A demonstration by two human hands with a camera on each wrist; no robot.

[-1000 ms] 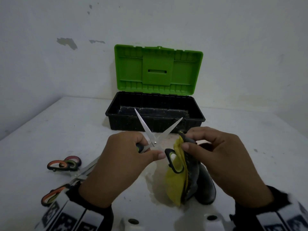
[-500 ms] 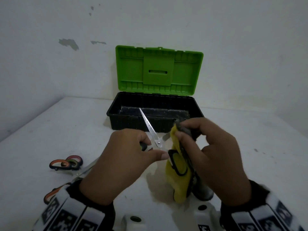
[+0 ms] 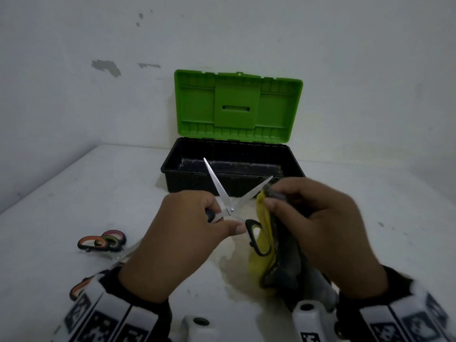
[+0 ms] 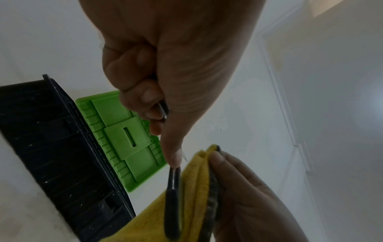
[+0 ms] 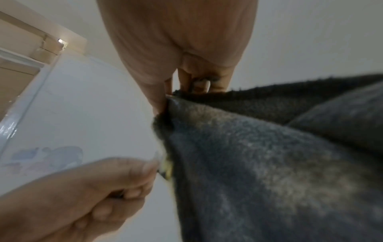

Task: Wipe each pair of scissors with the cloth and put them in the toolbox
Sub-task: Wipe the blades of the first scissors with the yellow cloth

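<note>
My left hand (image 3: 222, 222) grips the black-handled scissors (image 3: 225, 197) by one handle loop, blades spread in a V in front of the toolbox (image 3: 293, 169). The free black loop (image 4: 173, 196) hangs beside the cloth. My right hand (image 3: 276, 197) pinches the folded yellow-and-grey cloth (image 3: 265, 245) at the outer end of the right blade, whose tip pokes out above the fingers. The wrist view shows the cloth (image 5: 269, 163) as grey folds under the fingers. The toolbox is black, and its green lid (image 3: 237, 107) stands open.
Two more pairs of scissors lie on the white table at the left: one with orange and pink loops (image 3: 101, 243), one partly hidden under my left wrist (image 3: 77, 290). The toolbox backs onto the white wall.
My right hand slid the cloth up the right blade from near the handles; half a second ago it covered the blade, which now shows again. The left hand held the scissors steady.
</note>
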